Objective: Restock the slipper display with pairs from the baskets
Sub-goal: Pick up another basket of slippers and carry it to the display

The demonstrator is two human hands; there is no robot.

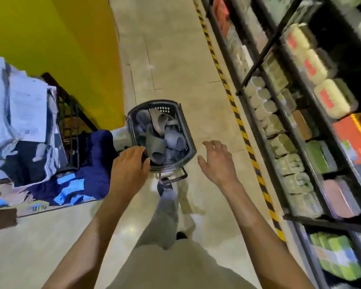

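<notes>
On basket rim, left hand fingers curled, right hand fingers spread

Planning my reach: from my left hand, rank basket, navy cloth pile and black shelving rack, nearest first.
1. basket, gripped at its rim by the left hand.
2. navy cloth pile, just left.
3. black shelving rack, far right.

you get one view only, worn on your head: wide-angle, tilted, looking forward and steeply down the aisle floor, close over your left hand and right hand, with shelves running along the right edge.
</notes>
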